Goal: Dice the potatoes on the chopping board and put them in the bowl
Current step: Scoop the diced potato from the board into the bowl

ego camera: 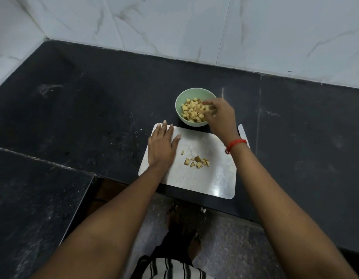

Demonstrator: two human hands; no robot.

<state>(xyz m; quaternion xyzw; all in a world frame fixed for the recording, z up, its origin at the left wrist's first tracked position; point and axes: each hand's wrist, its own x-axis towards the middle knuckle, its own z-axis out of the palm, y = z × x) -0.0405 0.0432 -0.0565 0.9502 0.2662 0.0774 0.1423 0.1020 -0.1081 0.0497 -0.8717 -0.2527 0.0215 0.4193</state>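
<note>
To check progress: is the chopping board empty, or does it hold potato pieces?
Not empty. A small cluster of diced potato pieces lies on the chopping board, near its middle.

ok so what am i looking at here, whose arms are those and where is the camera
No machine here: these are a person's two bare arms, filmed by one wide-angle camera worn on their head and looking down. That is why the arms come in from the bottom edge. On the dark counter lies a pale board, with a green bowl just behind it. The bowl holds diced potato; a few more dice lie on the board. The left hand rests flat on the board's left end, holding nothing. The right hand, with a red thread at its wrist, hangs over the bowl with fingers curled; whether it holds any dice I cannot tell.
</note>
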